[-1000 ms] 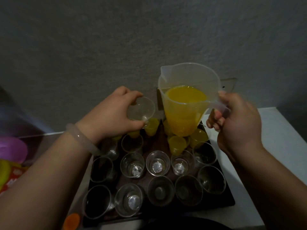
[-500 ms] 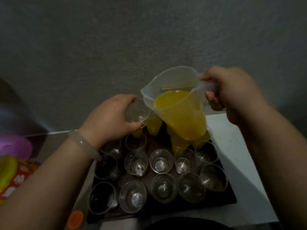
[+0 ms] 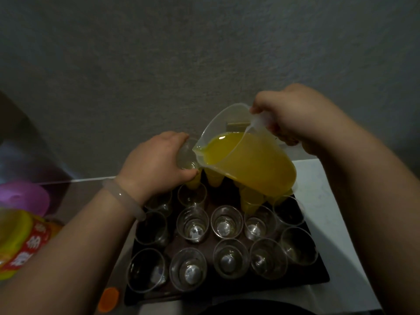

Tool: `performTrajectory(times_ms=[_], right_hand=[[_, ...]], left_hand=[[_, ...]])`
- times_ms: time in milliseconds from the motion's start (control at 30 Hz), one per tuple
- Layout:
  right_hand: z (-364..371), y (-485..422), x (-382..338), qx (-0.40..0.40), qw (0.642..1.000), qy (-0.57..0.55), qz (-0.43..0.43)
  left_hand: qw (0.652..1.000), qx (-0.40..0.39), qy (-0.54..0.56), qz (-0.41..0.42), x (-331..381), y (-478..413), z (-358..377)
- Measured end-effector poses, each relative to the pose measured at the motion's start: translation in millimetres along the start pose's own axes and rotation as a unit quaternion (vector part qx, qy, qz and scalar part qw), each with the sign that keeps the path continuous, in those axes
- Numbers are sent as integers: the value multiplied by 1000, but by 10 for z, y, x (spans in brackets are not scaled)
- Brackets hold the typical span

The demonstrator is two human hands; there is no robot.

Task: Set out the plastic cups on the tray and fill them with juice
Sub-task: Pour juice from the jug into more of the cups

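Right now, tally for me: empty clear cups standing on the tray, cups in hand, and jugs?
Empty clear plastic cups on the tray: 12
Clear plastic cup held in the left hand: 1
Juice jug in the right hand: 1
Total: 14
Juice-filled cups behind are partly hidden by the jug, so left uncounted.

The left hand (image 3: 156, 164) wraps a cup (image 3: 186, 155), fingers over it and thumb under it. The right hand (image 3: 293, 117) grips the jug (image 3: 250, 165) by its handle, knuckles on top, arm raised above the left.
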State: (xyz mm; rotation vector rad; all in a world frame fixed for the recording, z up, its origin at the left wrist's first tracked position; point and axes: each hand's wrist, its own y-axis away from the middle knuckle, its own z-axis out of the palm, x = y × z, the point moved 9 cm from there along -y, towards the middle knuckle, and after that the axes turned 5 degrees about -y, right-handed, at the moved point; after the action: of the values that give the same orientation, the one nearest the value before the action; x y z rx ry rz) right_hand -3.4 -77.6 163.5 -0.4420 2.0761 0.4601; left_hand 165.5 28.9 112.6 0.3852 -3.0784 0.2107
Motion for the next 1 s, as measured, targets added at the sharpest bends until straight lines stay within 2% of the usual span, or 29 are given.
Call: performTrajectory(times_ms=[233,400,667,800,1000], right_hand=[[104,10,-150,-10,997,71,-9],[149,74,-301,-23,990,129,-49],[114,123,-292,0,992,117,-40],[138,181,-348,-23,982,182,-52],[74,135,-298,-9,987,161,-29]], left_hand=[[1000,-3,3,4,-22,15,48],[1000,-9,5,9,-10,4,100],[1000,-14,3,12,29,4,124],[1000,-12,0,11,43,7,123],[1000,-17,3,14,85,3,142]])
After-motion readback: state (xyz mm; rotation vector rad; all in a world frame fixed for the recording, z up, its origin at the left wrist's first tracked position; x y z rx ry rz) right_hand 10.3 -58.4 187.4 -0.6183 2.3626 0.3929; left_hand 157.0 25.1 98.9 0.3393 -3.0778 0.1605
